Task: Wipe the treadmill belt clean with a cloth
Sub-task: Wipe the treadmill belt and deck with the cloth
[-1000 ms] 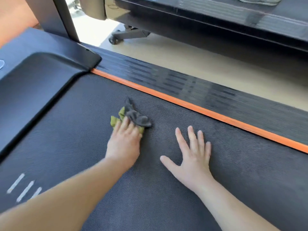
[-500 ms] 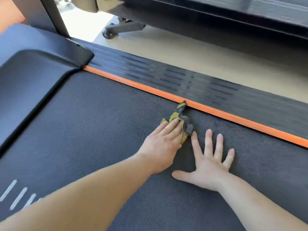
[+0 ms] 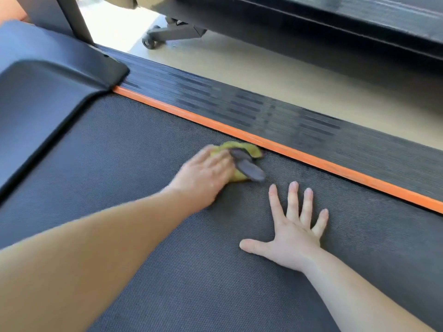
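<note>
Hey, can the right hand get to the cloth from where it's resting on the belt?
Probably yes. The right hand lies flat on the belt close beside the cloth, only bare belt between them. The left hand covers part of the cloth, but the edge toward the right hand is exposed.

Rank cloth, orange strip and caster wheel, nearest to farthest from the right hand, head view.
1. Cloth, just ahead-left of the right hand.
2. Orange strip, along the belt's far edge.
3. Caster wheel, on the floor beyond.

A dark machine [image 3: 323, 29] on a castor wheel [image 3: 150, 43] stands on the beige floor [image 3: 239, 74].
</note>
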